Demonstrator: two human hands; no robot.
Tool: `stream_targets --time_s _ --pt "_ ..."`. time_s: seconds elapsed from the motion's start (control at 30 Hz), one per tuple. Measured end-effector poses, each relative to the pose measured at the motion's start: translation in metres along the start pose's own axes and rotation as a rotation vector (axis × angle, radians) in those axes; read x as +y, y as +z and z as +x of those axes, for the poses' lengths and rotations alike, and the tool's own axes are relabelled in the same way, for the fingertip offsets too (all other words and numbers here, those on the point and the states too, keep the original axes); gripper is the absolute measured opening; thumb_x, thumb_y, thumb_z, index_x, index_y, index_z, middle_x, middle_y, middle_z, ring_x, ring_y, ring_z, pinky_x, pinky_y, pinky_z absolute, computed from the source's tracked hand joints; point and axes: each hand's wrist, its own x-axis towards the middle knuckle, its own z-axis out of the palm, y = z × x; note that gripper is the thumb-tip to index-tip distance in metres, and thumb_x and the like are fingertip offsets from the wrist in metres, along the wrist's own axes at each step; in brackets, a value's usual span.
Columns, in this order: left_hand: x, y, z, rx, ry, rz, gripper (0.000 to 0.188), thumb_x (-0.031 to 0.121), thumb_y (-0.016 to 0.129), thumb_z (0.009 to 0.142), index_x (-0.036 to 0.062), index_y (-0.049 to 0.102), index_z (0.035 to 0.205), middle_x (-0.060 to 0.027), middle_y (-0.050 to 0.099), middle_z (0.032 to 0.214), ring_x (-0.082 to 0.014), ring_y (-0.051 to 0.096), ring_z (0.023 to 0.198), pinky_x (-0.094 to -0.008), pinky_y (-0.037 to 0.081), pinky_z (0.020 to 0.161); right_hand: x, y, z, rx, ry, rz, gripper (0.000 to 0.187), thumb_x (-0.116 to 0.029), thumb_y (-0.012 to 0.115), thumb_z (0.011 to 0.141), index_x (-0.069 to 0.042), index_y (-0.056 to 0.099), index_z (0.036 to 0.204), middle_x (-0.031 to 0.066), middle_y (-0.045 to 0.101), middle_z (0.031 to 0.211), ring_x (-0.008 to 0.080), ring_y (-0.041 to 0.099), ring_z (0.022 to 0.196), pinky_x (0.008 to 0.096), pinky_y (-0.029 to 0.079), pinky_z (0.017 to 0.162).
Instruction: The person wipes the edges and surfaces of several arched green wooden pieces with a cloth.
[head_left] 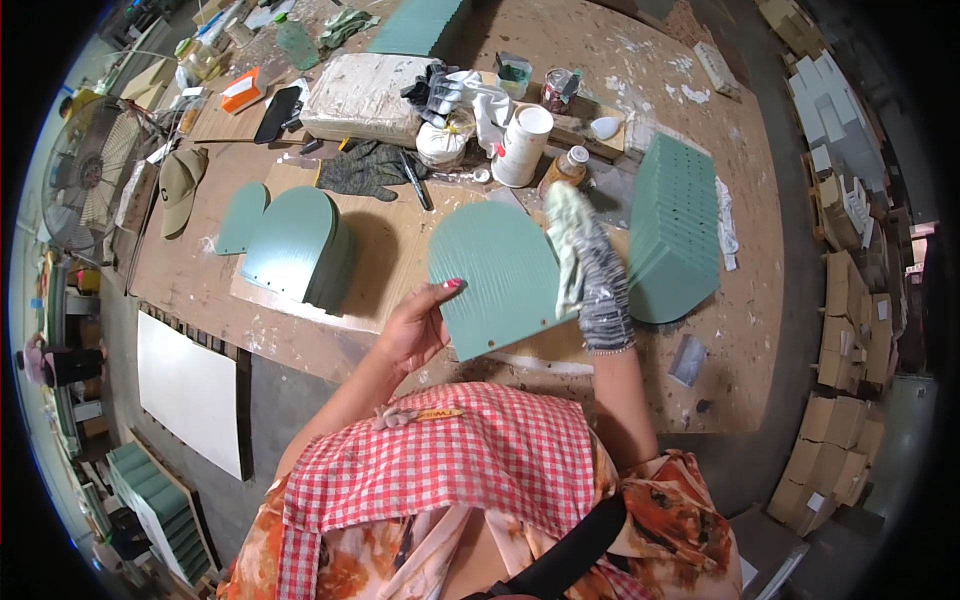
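Observation:
An arch-topped green panel point(495, 265) with small holes along its straight lower edge is held up tilted in front of me. My bare left hand point(420, 325) grips its left edge, thumb on the face. At the opposite edge is my right hand point(605, 290), in a grey knit glove, closed on a pale, stained rag point(568, 235) that lies along the panel's rim. To the left stands a stack of similar arched panels point(290, 240), with a smaller green piece point(240, 215) behind it. A fanned row of green panels point(675, 220) rests on the right.
Behind the panel are a white tub point(523, 145), an amber jar point(567, 168), a dark glove point(370, 168) and a marker point(413, 180). A paint-spattered block point(365, 98) lies farther back. A fan point(92, 165) and cap point(183, 190) are at far left; cardboard boxes point(845, 300) line the right.

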Motion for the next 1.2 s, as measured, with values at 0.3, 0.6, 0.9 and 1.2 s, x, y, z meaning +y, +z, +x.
stream_targets --time_s 0.3,0.6,0.9,1.2 --pt "0.005 0.006 0.015 -0.103 0.179 -0.018 0.033 0.023 0.047 0.095 0.0013 0.045 0.12 -0.0104 0.055 0.119 -0.0189 0.055 0.109 -0.0338 0.047 0.093 0.004 0.029 -0.002 -0.349 -0.599 -1.057 0.045 -0.008 0.049 0.085 -0.008 0.046 0.13 0.0133 0.042 0.137 0.0285 0.038 0.127 0.04 0.026 0.108" --pt "-0.001 -0.013 0.015 0.102 0.263 0.019 0.042 0.033 0.043 0.096 0.0122 0.037 0.132 -0.0035 0.05 0.126 -0.0176 0.052 0.113 -0.0377 0.042 0.097 0.044 0.024 -0.043 -0.486 -0.715 -1.514 0.053 -0.011 0.042 0.088 -0.018 0.033 0.14 0.0103 0.029 0.146 0.0283 0.023 0.136 0.0487 0.013 0.112" --pt "0.006 -0.016 0.008 0.074 0.161 -0.059 0.044 0.034 0.046 0.095 0.0124 0.037 0.132 -0.0051 0.049 0.127 -0.02 0.052 0.112 -0.0364 0.044 0.096 0.049 -0.048 -0.015 -0.072 -0.07 0.049 0.044 -0.012 0.045 0.095 0.0 0.036 0.136 0.0104 0.042 0.137 0.0163 0.044 0.121 0.027 0.035 0.102" --pt "0.008 -0.016 0.0 0.063 0.192 0.111 0.048 0.033 0.053 0.092 0.0099 0.038 0.131 -0.0047 0.051 0.125 -0.0205 0.05 0.115 -0.0382 0.042 0.096 -0.001 0.015 -0.054 -0.124 0.467 0.554 0.041 -0.017 0.044 0.095 0.001 0.042 0.131 0.0093 0.049 0.13 0.0153 0.044 0.12 0.0253 0.029 0.106"
